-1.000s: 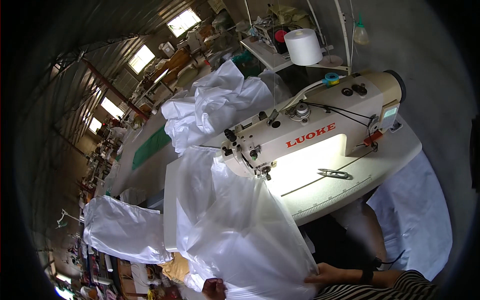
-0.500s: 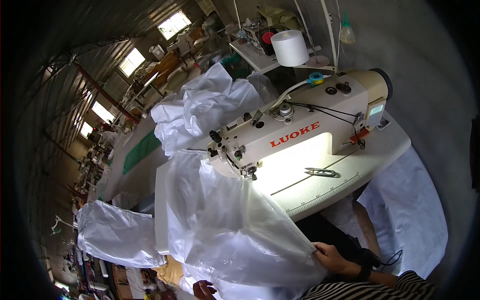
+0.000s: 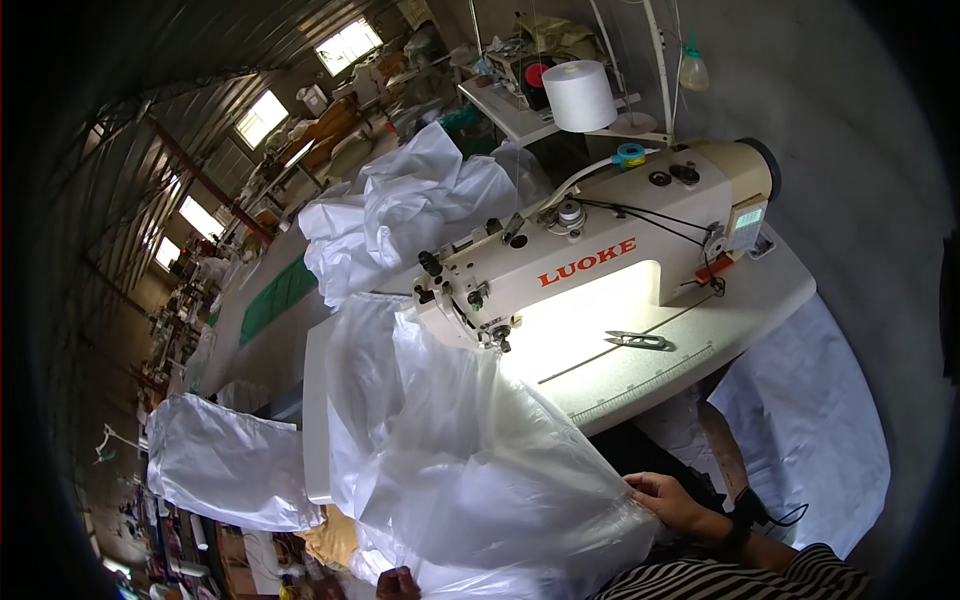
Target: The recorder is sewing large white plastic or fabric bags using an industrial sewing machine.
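Note:
A thin, translucent white plastic sheet (image 3: 480,480) hangs in folds over the front of a sewing machine (image 3: 600,255), running under its needle end. My right hand (image 3: 678,505) pinches the sheet's right edge, below the machine bed. At the bottom of the picture, my left hand (image 3: 398,584) shows only its curled fingers, at the sheet's lower left part; the rest of it is out of view. Thread snips (image 3: 638,341) lie on the lit machine bed (image 3: 690,355), apart from both hands.
Crumpled white sheeting (image 3: 410,205) lies behind the machine. More white material hangs at the left (image 3: 230,465) and right (image 3: 815,420). A white thread cone (image 3: 581,97) stands above the machine, near a hanging oil bottle (image 3: 694,70). A grey wall (image 3: 850,170) rises at the right.
My right hand has risen slightly with the sheet's edge. My left hand has shifted a little to the left. The whole view has shifted slightly; the snips stay in place on the bed.

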Demonstrator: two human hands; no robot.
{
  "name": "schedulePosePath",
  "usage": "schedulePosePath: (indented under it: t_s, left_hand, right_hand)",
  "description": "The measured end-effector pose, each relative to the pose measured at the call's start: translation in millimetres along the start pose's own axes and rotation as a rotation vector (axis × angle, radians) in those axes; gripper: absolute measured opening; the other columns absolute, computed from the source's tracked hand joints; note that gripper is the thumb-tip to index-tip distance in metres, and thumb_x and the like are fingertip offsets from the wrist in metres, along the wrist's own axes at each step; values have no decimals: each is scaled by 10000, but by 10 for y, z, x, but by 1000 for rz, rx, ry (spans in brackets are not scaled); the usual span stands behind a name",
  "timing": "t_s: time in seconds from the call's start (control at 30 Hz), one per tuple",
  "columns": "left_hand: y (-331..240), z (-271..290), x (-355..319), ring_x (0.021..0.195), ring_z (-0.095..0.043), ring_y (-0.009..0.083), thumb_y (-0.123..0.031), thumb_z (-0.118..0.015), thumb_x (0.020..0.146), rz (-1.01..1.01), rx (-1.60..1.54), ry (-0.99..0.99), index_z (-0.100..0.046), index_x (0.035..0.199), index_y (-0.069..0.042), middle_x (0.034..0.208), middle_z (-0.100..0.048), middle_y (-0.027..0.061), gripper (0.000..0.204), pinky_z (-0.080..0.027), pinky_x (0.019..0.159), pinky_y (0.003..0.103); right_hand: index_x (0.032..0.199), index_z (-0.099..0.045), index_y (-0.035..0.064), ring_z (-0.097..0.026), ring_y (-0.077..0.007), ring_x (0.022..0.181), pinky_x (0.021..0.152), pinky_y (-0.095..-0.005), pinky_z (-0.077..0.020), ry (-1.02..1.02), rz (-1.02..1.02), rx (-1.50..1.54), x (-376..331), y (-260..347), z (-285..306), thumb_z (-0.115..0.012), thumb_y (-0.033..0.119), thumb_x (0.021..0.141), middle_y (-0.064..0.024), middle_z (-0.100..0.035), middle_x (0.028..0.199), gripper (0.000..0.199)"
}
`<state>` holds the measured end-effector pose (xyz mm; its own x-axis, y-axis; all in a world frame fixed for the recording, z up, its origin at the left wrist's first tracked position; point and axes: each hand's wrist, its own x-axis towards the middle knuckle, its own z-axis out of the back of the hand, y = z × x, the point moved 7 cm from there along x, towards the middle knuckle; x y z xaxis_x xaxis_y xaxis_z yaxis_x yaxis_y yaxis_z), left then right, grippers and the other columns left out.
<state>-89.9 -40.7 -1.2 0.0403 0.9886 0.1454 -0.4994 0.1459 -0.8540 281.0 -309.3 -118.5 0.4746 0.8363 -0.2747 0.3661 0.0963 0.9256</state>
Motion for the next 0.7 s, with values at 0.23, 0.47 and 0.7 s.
schedulePosePath:
  t_s: [0.23,0.47,0.7]
  left_hand:
    - [-576,188,246,585,-533,164,-237,-646,962,-317,435,-164,-661,864,16,727,-641,95,271,-462,514,307]
    - [-348,218,331,587,-549,154,-185,-663,948,-318,383,-203,-657,863,10,765,-669,97,213,-472,517,290]
    - [1406,-185,-159,1414,-333,342,-342,-357,1041,74,-394,409,-400,1445,44,1529,-349,212,561,-295,1148,439]
  right_hand:
    - [1352,-512,12,-642,-179,954,849,-284,-495,90,-59,-315,26,147,32,-585,234,981,-132,-666,1099,437]
    - [1450,-385,75,-687,-337,870,791,-378,-541,-98,178,-534,194,426,-237,-630,244,930,-228,-678,1011,599]
    - [1435,-411,-9,-638,-221,522,449,-317,-515,-16,508,-1301,-26,609,-606,-602,94,818,-74,-583,677,654]
